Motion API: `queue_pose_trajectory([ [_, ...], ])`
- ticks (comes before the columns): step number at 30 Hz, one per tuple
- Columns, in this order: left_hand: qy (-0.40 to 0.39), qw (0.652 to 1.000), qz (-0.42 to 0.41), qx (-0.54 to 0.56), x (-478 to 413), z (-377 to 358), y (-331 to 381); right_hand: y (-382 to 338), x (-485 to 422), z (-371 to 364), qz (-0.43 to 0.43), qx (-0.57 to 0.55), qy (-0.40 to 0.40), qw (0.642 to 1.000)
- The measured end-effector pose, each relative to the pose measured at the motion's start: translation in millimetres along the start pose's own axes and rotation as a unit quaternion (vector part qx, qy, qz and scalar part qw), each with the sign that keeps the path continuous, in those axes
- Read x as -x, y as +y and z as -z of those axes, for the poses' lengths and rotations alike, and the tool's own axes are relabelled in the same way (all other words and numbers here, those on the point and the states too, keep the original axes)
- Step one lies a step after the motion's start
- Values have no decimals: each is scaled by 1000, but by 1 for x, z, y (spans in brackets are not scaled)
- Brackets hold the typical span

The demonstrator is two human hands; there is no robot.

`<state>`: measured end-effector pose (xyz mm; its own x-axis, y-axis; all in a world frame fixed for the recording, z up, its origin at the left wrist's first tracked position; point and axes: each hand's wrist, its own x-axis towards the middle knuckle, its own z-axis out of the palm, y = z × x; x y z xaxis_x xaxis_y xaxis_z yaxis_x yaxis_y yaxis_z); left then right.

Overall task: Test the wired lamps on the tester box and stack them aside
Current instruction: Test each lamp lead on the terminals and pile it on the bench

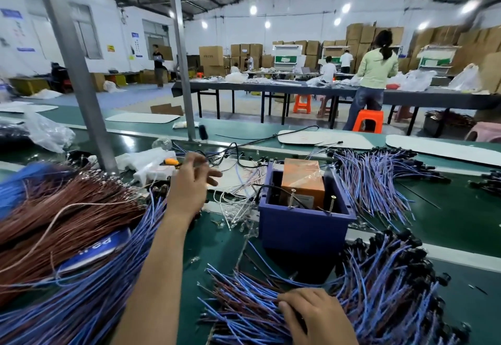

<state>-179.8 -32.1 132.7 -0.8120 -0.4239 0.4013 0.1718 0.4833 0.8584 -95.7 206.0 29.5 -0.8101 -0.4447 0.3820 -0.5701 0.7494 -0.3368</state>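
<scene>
The tester box [303,225], a dark blue plastic bin with an orange block [303,179] and two upright screws inside, stands mid-bench. My left hand [191,182] reaches forward over the far end of a big pile of blue and brown wired lamps [81,249] on the left, fingers loosely spread, holding nothing that I can see. My right hand [311,315] rests low in front on a bundle of blue and brown lamp wires [249,306], fingers curled into them. More wired lamps with black heads [393,271] fan out at the right.
Another fan of blue wired lamps [379,176] lies behind the box on the right. Loose white wires [238,198], a white device with a yellow part [160,165] and plastic bags lie behind my left hand. A grey post [78,78] rises at left. People work at far tables.
</scene>
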Motion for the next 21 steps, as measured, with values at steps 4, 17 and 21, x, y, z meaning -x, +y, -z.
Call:
queue_pose_trajectory([
  [4, -260, 958, -42, 113, 18, -2, 25, 2, 8, 1, 27, -67, 76, 994],
  [17, -589, 808, -6, 34, 64, -59, 50, 9, 7, 20, -22, -48, 156, 986],
  [21, -613, 789, -6, 44, 61, -52, 50, -3, 15, 17, -36, -57, 243, 968],
])
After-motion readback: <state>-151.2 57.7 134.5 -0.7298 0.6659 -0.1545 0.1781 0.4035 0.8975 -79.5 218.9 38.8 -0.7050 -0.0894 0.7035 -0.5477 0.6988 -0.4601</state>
